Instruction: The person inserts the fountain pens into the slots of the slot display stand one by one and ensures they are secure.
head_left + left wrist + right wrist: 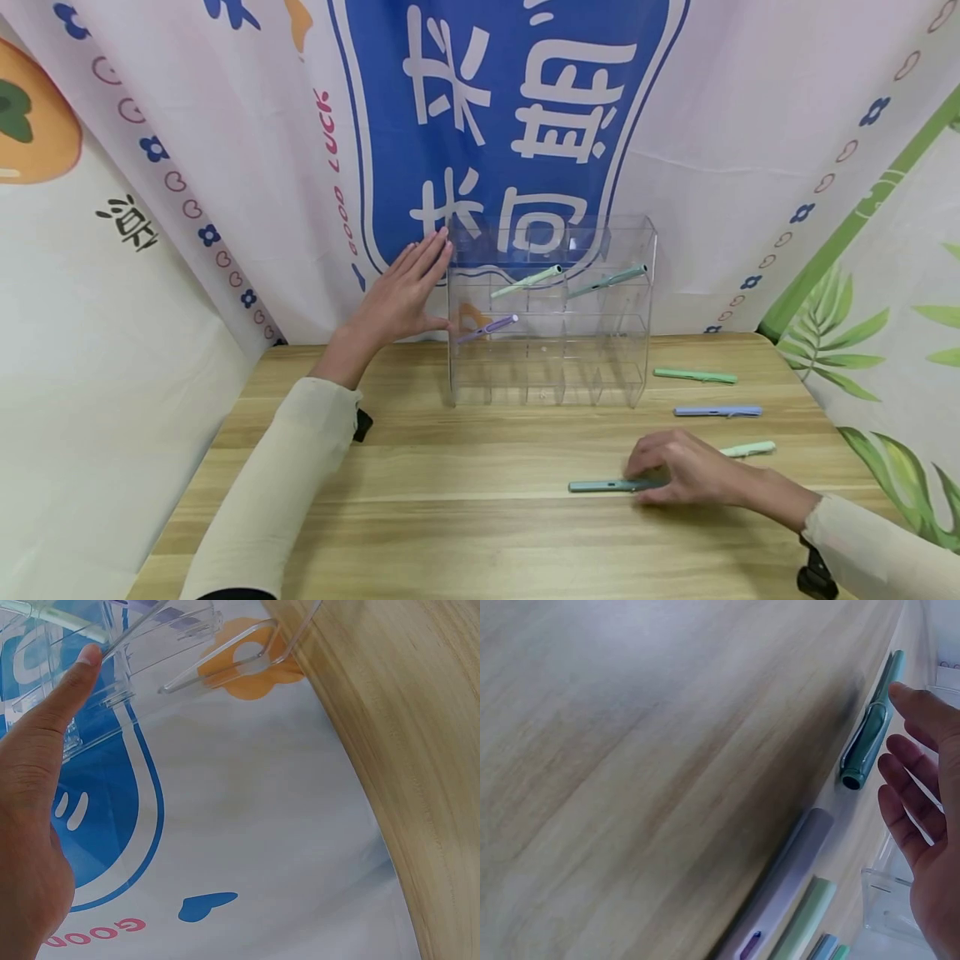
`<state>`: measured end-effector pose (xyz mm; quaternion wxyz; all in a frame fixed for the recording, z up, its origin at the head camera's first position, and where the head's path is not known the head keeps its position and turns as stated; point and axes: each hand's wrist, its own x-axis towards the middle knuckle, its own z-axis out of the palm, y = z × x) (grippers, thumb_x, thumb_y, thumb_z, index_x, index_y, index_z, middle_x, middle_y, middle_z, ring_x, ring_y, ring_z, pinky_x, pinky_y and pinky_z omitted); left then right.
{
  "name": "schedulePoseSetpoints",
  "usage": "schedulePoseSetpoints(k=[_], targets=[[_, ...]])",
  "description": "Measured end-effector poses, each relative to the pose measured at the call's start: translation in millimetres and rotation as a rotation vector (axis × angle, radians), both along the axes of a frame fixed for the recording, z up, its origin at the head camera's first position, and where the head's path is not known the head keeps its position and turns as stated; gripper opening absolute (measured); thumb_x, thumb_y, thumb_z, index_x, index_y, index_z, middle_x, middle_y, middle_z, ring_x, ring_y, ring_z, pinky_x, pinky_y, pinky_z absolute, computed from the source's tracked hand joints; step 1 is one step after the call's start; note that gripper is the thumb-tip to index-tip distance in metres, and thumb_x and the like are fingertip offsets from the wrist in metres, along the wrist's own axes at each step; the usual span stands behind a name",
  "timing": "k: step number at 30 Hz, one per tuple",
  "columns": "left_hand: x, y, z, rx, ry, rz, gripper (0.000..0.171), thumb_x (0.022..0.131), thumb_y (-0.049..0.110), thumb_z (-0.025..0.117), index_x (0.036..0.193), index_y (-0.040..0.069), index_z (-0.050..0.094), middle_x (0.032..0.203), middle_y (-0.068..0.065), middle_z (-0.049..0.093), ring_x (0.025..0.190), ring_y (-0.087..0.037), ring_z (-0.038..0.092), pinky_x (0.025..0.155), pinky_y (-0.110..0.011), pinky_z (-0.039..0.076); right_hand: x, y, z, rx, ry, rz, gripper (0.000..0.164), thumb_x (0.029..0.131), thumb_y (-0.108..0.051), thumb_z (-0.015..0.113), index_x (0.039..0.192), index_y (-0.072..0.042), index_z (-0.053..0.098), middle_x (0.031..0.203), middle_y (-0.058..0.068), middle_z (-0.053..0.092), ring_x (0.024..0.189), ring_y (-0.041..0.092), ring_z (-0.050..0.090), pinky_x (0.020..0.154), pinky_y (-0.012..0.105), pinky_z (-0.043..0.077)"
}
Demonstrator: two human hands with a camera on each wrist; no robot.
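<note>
My left hand (pixel 401 298) rests against the left side of a clear acrylic rack (pixel 546 398), fingers extended and thumb at its edge. In the left wrist view, the thumb (pixel 71 690) touches the clear plastic. Over a dark teal pen (pixel 602 486) lying on the table is my right hand (pixel 686 468). In the right wrist view, its thumb and loosely bent fingers stand on either side of the teal pen (pixel 868 739), with a gap visible by the fingers. The rack holds a pale green pen (pixel 527 282), a teal pen (pixel 607 281) and a purple pen (pixel 487 329).
Right of the rack lie a green pen (pixel 695 377), a blue pen (pixel 717 411) and a pale green pen (pixel 747 449). The right wrist view also shows a greyish-purple pen (pixel 784 881). A printed curtain (pixel 690 200) hangs behind the wooden table (pixel 465 533).
</note>
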<state>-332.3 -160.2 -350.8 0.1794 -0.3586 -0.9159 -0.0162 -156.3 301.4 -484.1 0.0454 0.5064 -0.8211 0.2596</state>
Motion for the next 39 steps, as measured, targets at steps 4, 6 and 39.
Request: schedulePoseSetpoints(k=[4,6,39], targets=[[-0.6,-0.6,-0.6,-0.008,0.007,-0.001,0.137,0.073,0.055,0.095,0.169,0.001,0.015,0.178,-0.011,-0.007,0.165,-0.029,-0.003,0.134,-0.046,0.004,1.9,1.7,-2.7,-0.013,-0.034,-0.006,0.018,0.084,-0.018,0.092,0.099,-0.019,0.082,0.1,-0.01,0.075,0.09,0.002,0.071,0.081,0.012,0.056],[-0.9,-0.8,-0.7,-0.011,0.009,0.0,0.137,0.073,0.056,0.095,0.169,0.002,0.014,0.178,-0.01,-0.008,0.165,-0.029,-0.003,0.134,-0.046,0.004,2.8,2.6,-4.4,-0.022,-0.055,-0.01,0.017,0.085,-0.017,0.092,0.099,-0.019,0.082,0.1,-0.009,0.075,0.09,0.003,0.071,0.082,0.011,0.056],[1.4,0.2,2.1,-0.031,0.006,0.009,0.136,0.074,0.057,0.094,0.169,0.001,0.015,0.178,-0.012,-0.006,0.165,-0.029,-0.003,0.134,-0.047,0.005,2.4,10.4,-18.8,-0.068,-0.154,-0.066,0.025,0.086,-0.007,0.089,0.107,-0.018,0.082,0.1,-0.01,0.074,0.086,0.0,0.067,0.069,0.017,0.058]])
